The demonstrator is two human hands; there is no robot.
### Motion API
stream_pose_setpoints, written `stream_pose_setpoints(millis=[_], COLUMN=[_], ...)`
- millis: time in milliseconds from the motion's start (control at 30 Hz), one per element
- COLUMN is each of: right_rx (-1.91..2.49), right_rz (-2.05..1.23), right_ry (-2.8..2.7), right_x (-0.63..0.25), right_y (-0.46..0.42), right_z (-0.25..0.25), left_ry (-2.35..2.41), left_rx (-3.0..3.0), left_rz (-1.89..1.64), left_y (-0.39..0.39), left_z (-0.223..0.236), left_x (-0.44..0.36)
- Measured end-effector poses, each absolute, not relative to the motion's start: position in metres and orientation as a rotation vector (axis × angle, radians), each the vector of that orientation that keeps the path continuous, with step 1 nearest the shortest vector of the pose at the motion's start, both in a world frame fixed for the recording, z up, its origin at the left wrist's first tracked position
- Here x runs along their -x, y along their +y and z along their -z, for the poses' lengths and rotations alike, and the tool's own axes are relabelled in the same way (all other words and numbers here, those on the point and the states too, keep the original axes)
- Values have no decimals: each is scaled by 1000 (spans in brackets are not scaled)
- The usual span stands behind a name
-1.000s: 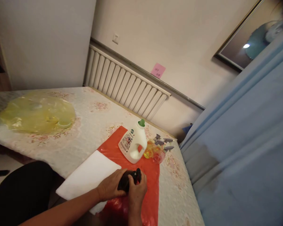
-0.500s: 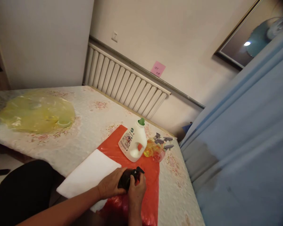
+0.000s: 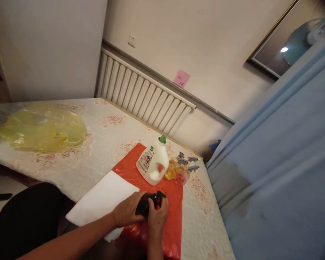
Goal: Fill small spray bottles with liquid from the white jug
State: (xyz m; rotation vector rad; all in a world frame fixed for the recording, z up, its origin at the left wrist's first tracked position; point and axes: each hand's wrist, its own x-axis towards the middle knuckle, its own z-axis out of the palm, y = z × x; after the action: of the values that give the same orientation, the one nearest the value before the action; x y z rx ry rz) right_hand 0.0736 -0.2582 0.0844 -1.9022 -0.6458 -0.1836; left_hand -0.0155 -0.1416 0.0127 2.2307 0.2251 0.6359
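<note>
A dark pump bottle with a black pump head is held over the red plastic sheet. My left hand wraps round the bottle's body from the left. At the neck, just under the pump head, my right hand has its thumb and fingers closed on the collar. Beyond both hands stands a large white detergent jug, upright and without a cap, its neck showing a green spout. Several small spray bottles with grey triggers, tinted yellow and pink, cluster right of the jug. The bottle's lower part is hidden by my hands.
A folded white cloth or pad lies left of my hands, partly over the red sheet. The yellow plastic bag sits at the far left of the flowered tablecloth. A radiator runs behind the table; a blue curtain hangs at right.
Almost nothing differs. My right hand has shifted very slightly at the pump collar, while the jug, spray bottles and my left hand keep their places.
</note>
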Motion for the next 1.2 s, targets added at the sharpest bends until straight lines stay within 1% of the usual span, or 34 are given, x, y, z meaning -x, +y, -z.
stream_pose_setpoints(millis=[133,267,567,767,1033,1200], right_rx=[1854,1840,1897,1864,1772,1698], right_rz=[227,175,157,155,136,131], right_ry=[-645,-651,-628,-606,-528,-495], right_x=[-74,-73,-73,-73,-71,-67], right_y=[-260,-261,-261,-262,-268,-276], right_z=[-77,-73,-79,-82,-106,-122], left_ry=[236,229,231,223,186,191], left_rx=[-2217,-2211,-2217,-2207,-2194,-2183], left_rz=[-637,-641,-641,-643,-649,-640], left_y=[-143,-144,-142,-144,-145,-145], left_z=[-15,-18,-16,-23,-38,-37], left_x=[16,16,16,16,19,21])
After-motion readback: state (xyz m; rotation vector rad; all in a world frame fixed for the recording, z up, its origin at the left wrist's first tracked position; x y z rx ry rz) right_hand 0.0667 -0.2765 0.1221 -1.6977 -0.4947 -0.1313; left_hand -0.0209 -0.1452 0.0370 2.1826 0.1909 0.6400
